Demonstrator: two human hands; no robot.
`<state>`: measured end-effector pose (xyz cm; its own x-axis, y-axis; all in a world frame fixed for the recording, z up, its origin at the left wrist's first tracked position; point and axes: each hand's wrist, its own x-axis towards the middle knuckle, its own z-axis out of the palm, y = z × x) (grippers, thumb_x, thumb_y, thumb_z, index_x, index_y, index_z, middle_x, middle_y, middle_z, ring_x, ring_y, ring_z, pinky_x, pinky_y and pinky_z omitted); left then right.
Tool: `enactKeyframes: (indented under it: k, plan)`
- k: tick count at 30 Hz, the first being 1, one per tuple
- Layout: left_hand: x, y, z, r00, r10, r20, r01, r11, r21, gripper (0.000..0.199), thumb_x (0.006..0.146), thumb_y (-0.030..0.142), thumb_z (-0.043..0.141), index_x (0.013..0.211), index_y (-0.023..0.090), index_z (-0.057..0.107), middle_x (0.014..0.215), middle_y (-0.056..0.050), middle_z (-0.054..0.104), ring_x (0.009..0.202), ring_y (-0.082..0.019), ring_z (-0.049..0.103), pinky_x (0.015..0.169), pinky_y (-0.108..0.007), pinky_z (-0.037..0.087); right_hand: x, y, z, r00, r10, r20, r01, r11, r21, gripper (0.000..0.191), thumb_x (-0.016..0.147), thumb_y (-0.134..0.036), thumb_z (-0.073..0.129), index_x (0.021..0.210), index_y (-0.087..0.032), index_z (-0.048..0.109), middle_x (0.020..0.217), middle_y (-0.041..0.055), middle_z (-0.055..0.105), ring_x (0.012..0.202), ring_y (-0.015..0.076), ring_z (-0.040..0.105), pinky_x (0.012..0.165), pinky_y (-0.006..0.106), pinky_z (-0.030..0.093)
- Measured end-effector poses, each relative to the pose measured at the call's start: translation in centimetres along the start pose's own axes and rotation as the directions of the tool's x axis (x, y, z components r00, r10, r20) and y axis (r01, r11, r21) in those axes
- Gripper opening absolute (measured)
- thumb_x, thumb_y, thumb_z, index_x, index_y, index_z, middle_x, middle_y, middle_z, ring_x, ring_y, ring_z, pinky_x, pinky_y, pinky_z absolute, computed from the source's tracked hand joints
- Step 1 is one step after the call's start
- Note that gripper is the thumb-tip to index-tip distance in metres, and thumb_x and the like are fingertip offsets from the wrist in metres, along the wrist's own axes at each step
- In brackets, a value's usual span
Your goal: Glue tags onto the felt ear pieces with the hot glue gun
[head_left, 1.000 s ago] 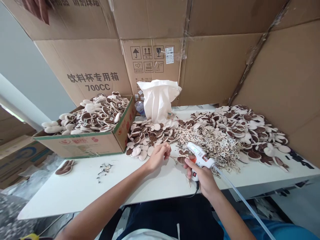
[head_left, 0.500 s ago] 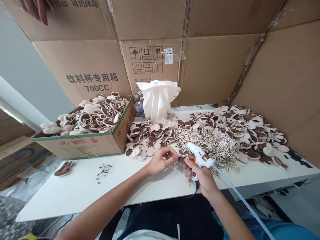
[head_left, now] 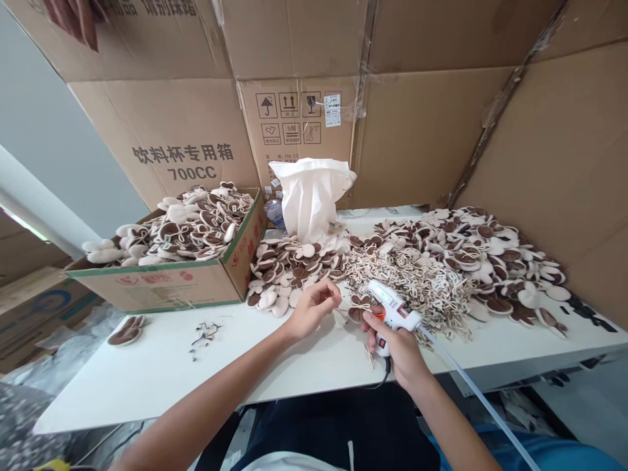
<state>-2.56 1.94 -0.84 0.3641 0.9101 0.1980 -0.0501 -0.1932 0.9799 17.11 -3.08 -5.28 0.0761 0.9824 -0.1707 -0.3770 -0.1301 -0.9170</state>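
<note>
My right hand (head_left: 400, 343) grips a white glue gun (head_left: 392, 309) with a clear glue stick trailing back to the right; its nozzle points left toward a brown and cream bunny-ear piece with a small bow (head_left: 360, 306) lying on the white table (head_left: 147, 373). My left hand (head_left: 314, 307) hovers just left of that piece, fingers curled and pinched together near the edge of a pile of cream bows (head_left: 417, 278). Whether the fingertips hold a bow cannot be made out.
An open cardboard box (head_left: 161, 278) heaped with bunny-ear pieces stands at the left. More ear pieces lie in piles at center (head_left: 289, 261) and right (head_left: 490, 255). A white bag (head_left: 311, 196) stands at the back. Large cardboard sheets wall the table. One ear piece (head_left: 125, 330) and small scraps (head_left: 203, 333) lie left.
My left hand reached right to the bow on the ear piece, then drew back slightly left and up. The glue gun hand has barely moved.
</note>
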Motion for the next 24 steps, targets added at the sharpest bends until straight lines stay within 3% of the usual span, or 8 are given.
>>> enactKeyframes:
  k: [4,10,16,20,24]
  plan:
    - [0.24,-0.25,-0.33,0.998,-0.027,-0.063,0.020,0.993,-0.115,0.008,0.082,0.024,0.061,0.079,0.017,0.057,0.074,0.001,0.053,0.062,-0.012,0.045,0.059,-0.026,0.036,0.02,0.01,-0.06,1.000,0.000,0.000,0.000,1.000,-0.010,0.048,0.070,-0.050,0.094,0.096,-0.018,0.068,0.067,0.0024,0.071,0.047,0.0121,0.054,0.045,0.025,0.047]
    - [0.56,-0.24,-0.51,0.993,-0.096,-0.076,0.070,0.954,-0.293,0.011,0.084,0.026,0.052,0.077,0.020,0.046,0.079,0.000,0.054,0.064,-0.013,0.047,0.058,-0.026,0.038,-0.04,-0.01,-0.13,1.000,0.002,0.018,-0.002,1.000,0.006,0.047,0.070,-0.049,0.094,0.093,-0.019,0.066,0.069,0.0014,0.070,0.046,0.0109,0.052,0.044,0.026,0.046]
    - [0.70,-0.06,-0.43,0.989,-0.119,-0.091,0.091,0.961,-0.263,0.016,0.087,0.027,0.048,0.073,0.018,0.048,0.079,-0.002,0.053,0.064,-0.014,0.046,0.057,-0.027,0.039,0.00,-0.02,-0.08,1.000,-0.006,0.021,0.006,1.000,0.004,0.047,0.071,-0.049,0.093,0.095,-0.019,0.067,0.069,0.0015,0.071,0.046,0.0115,0.053,0.046,0.026,0.047]
    - [0.72,-0.04,-0.41,0.987,-0.134,-0.091,0.105,0.957,-0.271,0.028,0.095,0.036,0.046,0.076,0.017,0.055,0.081,-0.004,0.055,0.066,-0.014,0.047,0.058,-0.027,0.040,-0.05,-0.06,-0.01,1.000,-0.004,0.019,0.004,1.000,0.006,0.046,0.071,-0.049,0.093,0.093,-0.020,0.066,0.069,0.0013,0.071,0.045,0.0115,0.053,0.045,0.026,0.046]
    - [0.69,-0.19,-0.57,0.990,-0.110,-0.093,0.081,0.958,-0.274,0.040,0.099,0.048,0.056,0.074,0.017,0.053,0.078,-0.001,0.054,0.062,-0.011,0.044,0.058,-0.025,0.037,-0.10,-0.15,0.06,1.000,-0.005,0.006,0.005,1.000,0.011,0.049,0.068,-0.050,0.095,0.093,-0.020,0.066,0.068,0.0014,0.070,0.048,0.0132,0.055,0.045,0.027,0.046]
